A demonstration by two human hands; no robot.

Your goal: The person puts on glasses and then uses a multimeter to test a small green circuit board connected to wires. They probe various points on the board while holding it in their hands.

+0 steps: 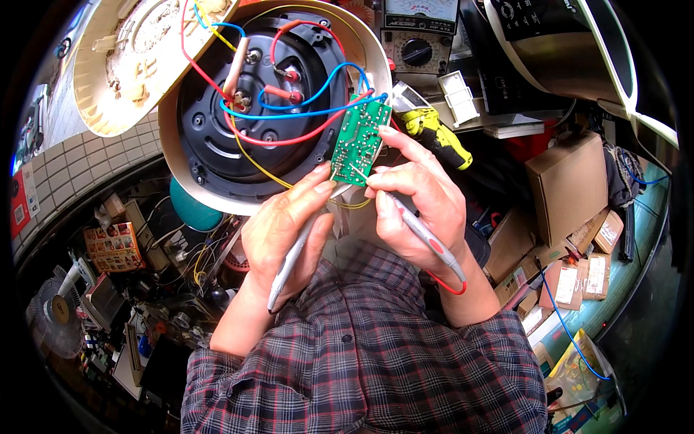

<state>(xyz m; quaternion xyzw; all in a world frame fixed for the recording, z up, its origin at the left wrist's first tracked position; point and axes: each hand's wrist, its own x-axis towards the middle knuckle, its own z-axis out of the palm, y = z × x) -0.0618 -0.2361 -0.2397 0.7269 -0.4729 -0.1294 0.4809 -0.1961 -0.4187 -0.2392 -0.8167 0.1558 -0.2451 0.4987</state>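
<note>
A green circuit board rests on the rim of a cream appliance housing with a black base, linked by red, blue and yellow wires. My left hand is closed on a grey test probe, its tip at the board's lower left. My right hand is closed on a second grey probe with red markings and a red lead; its tip meets the board's lower part, while a finger touches the board's right edge. A cream cover lies at upper left.
An analog multimeter, yellow-black power tool and white plastic part lie behind the board. A kitchen appliance stands at upper right, cardboard boxes at right. A fan and cluttered electronics sit at lower left.
</note>
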